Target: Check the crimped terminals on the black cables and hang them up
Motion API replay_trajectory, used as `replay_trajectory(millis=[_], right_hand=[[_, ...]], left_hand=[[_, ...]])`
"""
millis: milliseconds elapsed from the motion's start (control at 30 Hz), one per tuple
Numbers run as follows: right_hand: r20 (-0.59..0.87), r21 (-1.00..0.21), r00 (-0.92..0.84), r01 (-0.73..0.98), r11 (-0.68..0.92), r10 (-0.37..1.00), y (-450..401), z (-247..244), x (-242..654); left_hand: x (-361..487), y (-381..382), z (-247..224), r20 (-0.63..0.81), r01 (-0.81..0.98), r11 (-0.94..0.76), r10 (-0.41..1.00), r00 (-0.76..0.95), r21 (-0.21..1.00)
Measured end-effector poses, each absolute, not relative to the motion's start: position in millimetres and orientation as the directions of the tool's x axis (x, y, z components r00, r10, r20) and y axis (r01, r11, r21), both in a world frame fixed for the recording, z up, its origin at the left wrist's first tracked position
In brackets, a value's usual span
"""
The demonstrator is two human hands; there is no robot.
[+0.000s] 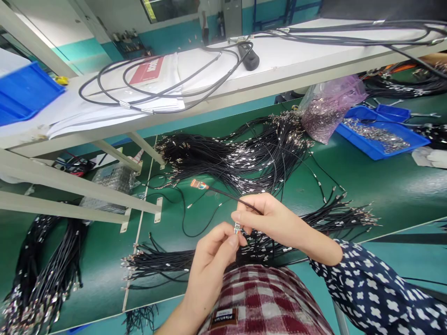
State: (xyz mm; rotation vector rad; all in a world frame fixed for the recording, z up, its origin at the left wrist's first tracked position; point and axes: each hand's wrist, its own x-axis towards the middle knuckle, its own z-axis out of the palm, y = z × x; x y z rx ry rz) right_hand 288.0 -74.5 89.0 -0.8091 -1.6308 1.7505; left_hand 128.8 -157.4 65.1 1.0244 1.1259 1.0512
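My left hand (216,251) is closed in a pinch on a small silver metal connector (237,228), where some coloured wire shows. Just above it, my right hand (267,216) has its fingertips against the same connector and is closed round a thin black cable (228,193). From the right hand this cable reaches up and left to an orange end piece (199,184) with coloured wires beside it. Under both hands lies a bundle of black cables (160,265) along the table's near side. My fingers hide part of the connector.
A larger heap of black cables (223,158) spreads across the green table (394,186). Behind it are a pink plastic bag (330,109) and a blue tray (370,151) of small metal parts. A white shelf (209,111) overhangs at the back, its posts at left near more cables (52,265).
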Motion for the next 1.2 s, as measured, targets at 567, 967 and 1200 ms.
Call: replay_trajectory(millis=[567,967,1200], right_hand=[[-0.134,-0.99,-0.609,0.049,-0.132,0.782,-107,48,295],[0.098,-0.992,-0.536,0.012,0.123,0.838,-107,79,294],[0.105,-0.992,-0.512,-0.115,0.053,0.853,-113,59,289]], left_hand=[[112,-120,94,-0.021,-0.172,-0.018,0.974,-0.225,0.985],[123,-120,99,-0.14,-0.067,0.137,0.989,-0.051,0.988],[129,-118,104,-0.219,-0.2,0.217,0.976,0.012,0.955]])
